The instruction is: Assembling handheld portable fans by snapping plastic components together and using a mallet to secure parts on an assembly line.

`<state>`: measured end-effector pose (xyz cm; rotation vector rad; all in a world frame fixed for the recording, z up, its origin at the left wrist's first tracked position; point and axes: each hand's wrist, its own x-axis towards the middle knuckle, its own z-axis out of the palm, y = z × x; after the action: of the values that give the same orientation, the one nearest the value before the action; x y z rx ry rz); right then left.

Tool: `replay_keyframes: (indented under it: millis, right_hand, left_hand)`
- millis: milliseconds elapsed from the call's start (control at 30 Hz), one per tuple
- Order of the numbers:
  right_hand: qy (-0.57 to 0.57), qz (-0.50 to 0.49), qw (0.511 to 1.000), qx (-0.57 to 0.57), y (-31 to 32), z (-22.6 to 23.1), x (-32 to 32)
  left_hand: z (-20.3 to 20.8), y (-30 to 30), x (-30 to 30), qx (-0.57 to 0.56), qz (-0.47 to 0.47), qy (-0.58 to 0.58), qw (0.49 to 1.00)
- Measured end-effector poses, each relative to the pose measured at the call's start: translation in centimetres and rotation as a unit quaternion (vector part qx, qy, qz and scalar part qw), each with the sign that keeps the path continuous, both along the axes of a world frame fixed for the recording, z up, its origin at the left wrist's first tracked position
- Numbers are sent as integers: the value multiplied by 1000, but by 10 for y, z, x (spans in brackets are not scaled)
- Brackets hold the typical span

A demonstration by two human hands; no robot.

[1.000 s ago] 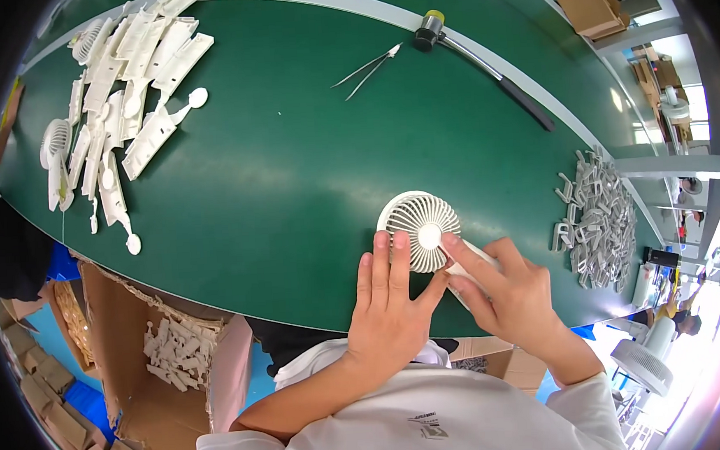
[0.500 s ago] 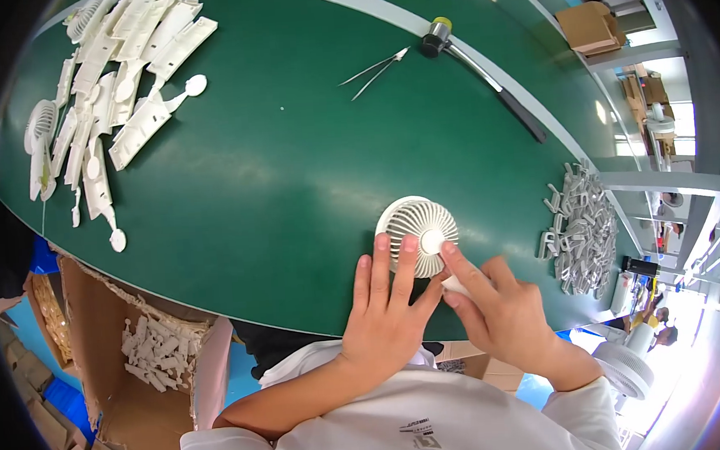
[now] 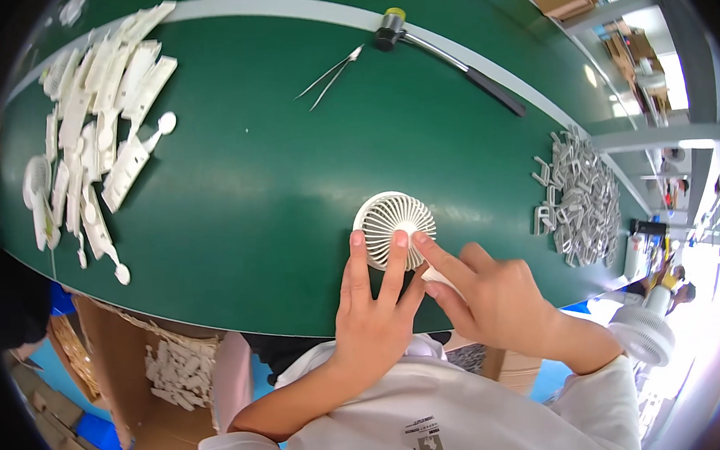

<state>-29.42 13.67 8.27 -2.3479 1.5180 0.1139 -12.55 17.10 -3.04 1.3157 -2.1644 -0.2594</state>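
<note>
A white handheld fan with a round, ribbed grille is at the near edge of the green table, between my two hands. My left hand grips it from the left, fingers extended along the rim and over the ribs, the thumb by its lower edge. My right hand is closed around the fan's lower right part, its index finger pressing close to the round hub. A bit of the white handle shows between that index finger and the thumb; the rest is hidden by my hands.
White fan housings lie piled at left. Tweezers and a mallet rest at the far side. Small grey clip-like parts are heaped at right. Below the table's left edge, a cardboard box contains white pieces.
The view has shifted, so the table things sit differently in the picture. My hands remain on the fan; my right index finger still lies by the hub, and the grille faces up more squarely.
</note>
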Motion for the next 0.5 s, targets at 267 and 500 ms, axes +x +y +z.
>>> replay_keyframes:
  millis: [267,500]
  right_hand:
    - [-60,-19,995,-73,6,2,-17]
    - [-89,-45,990,-99,-3,-18,-38]
  left_hand:
    - [37,-32,51,21,-101,19,994]
    - [36,-60,17,37,-158,33,986]
